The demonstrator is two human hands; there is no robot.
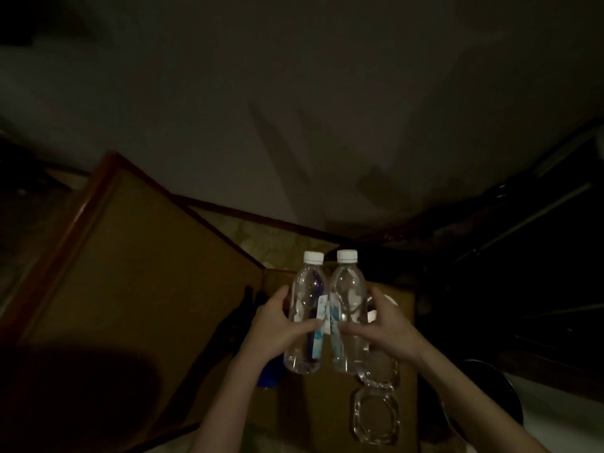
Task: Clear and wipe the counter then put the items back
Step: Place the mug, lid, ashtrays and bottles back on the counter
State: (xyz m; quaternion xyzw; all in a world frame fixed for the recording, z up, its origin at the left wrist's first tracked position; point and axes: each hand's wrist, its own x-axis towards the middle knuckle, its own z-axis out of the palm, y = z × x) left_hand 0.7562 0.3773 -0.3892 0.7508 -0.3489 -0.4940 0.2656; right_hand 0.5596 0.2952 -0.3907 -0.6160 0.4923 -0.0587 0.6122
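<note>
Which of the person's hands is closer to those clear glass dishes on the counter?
The right. The right hand grips a water bottle directly above the upper glass dish; the left hand holds the other bottle, farther left of both dishes.

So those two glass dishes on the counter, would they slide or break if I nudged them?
The two glass dishes look thick and clear, so probably heavy for their size and breakable if dropped. They sit low and flat on the counter, so tipping seems unlikely; a push would more likely slide them. The right hand holds a bottle right above them.
</note>
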